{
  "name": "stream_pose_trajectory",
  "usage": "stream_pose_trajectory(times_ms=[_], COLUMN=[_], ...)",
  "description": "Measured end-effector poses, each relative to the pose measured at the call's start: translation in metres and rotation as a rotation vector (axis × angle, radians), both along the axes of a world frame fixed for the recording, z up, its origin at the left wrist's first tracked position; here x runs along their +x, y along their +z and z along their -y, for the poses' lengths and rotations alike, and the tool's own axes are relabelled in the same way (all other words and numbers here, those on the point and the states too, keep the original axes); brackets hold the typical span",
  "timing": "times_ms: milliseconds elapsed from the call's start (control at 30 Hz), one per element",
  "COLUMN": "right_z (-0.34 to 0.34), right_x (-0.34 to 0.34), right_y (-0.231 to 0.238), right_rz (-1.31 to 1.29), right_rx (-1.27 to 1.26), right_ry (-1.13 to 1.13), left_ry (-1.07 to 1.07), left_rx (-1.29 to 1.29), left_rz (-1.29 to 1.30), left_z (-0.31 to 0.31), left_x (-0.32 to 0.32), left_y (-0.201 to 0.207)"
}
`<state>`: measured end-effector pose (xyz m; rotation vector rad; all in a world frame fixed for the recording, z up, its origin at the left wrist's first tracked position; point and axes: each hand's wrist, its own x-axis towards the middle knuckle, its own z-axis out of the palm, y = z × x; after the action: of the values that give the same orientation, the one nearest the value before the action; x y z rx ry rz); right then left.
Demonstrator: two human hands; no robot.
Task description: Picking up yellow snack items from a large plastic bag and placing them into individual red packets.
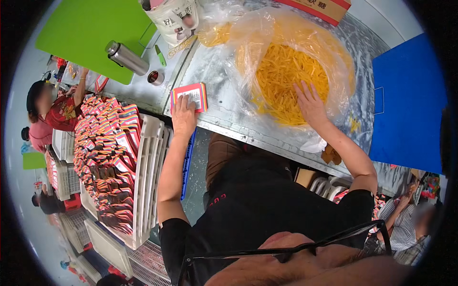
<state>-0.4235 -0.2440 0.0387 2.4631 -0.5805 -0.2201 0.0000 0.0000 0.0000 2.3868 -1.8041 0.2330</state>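
Observation:
My left hand (184,116) lies on a small square stack (202,101) with a red front border, a white printed middle and multicoloured striped edges. The stack is flat on the metal table near its front edge, and my fingers rest on top of it, not wrapped round it. My right hand (312,106) is open, fingers spread, over the near right side of a heap of thin yellow strips (286,71). These fill a large clear plastic bag (238,59) whose mouth is folded open. Whether my fingertips grip any strip cannot be made out.
A steel flask (126,57), a cup (155,77), a green-handled tool (160,56) and a white bag (174,21) stand left. Stacked trays (148,176) hold many striped packs. A blue panel (408,105) borders the right. Other people are at both sides.

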Motion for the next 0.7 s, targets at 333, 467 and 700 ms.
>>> stream_pose_trajectory(times_ms=[333, 467, 700], right_z=[0.02, 0.032, 0.009], right_x=[-0.004, 0.003, 0.031], right_y=[0.002, 0.032, 0.038], right_rz=[0.208, 0.36, 0.302], right_rx=[0.017, 0.03, 0.54], right_ry=[-0.05, -0.094, 0.139], left_ry=[-0.012, -0.006, -0.009], left_rx=[0.03, 0.007, -0.085], left_rz=[-0.292, -0.348, -0.288], left_z=[-0.007, -0.008, -0.008], left_x=[0.02, 0.023, 0.017], left_y=[0.012, 0.014, 0.01])
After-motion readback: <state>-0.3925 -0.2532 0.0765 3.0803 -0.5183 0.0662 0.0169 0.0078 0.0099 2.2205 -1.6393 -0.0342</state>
